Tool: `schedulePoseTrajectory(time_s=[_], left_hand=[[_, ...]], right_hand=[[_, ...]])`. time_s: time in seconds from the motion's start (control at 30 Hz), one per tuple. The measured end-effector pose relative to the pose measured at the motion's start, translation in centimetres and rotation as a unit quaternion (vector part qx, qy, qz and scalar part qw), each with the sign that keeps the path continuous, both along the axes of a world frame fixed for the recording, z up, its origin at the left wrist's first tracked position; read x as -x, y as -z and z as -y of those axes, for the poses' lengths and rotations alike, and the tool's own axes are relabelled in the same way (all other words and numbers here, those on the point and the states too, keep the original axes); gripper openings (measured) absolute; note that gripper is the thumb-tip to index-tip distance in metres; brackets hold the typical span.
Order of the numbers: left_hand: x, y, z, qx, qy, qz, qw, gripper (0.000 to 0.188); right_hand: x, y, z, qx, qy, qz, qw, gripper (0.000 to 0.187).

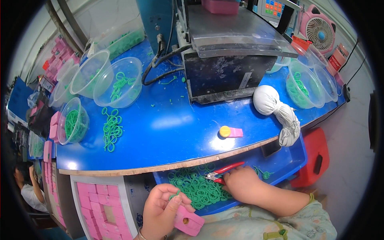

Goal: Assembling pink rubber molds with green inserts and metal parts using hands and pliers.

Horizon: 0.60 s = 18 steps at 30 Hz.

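Observation:
At the lower middle, my left hand (160,208) is closed around a pink block (191,222) with a round hole in it. A small green ring piece (174,195) is pinched between its thumb and fingertips. My right hand (242,185) grips red-handled flush cutters (227,168), their jaws pointing left towards the left hand. Both hands are over a blue tray (294,158) on my lap side, below the table edge. Many green plastic ring pieces (202,190) lie heaped in it, beneath the cutters.
On the blue table (172,140) stand a black machine (228,76), a white cloth-wrapped bundle (276,108), and a pink piece with a yellow round end (231,132). Green rings (113,130) lie left, near see-through bowls (130,94). A box of pink blocks (100,208) stands lower left.

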<state>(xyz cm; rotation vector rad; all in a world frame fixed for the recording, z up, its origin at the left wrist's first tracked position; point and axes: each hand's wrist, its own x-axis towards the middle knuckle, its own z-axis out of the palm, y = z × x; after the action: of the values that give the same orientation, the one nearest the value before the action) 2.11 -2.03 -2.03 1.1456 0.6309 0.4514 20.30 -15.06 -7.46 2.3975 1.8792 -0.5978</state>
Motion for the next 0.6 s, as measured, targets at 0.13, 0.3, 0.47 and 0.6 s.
schedulePoseTrajectory(time_s=[0.13,0.3,0.47,0.6], left_hand=[[0.1,1.0,-0.2,0.021,0.022,-0.042,0.999,0.017],[0.4,0.5,-0.1,0.061,0.047,-0.05,0.996,0.017],[0.6,0.4,0.0,0.075,0.067,-0.038,0.994,0.021],[0.3,-0.3,0.5,0.016,0.054,-0.061,0.997,0.018]], right_hand=[[-0.2,0.1,0.3,-0.031,-0.013,0.003,0.999,0.023],[0.4,-3.6,0.3,-0.18,0.079,-0.212,0.957,0.025],[0.6,-4.0,0.2,-0.319,0.07,-0.322,0.889,0.027],[0.8,-4.4,0.1,-0.261,0.044,-0.366,0.892,0.028]])
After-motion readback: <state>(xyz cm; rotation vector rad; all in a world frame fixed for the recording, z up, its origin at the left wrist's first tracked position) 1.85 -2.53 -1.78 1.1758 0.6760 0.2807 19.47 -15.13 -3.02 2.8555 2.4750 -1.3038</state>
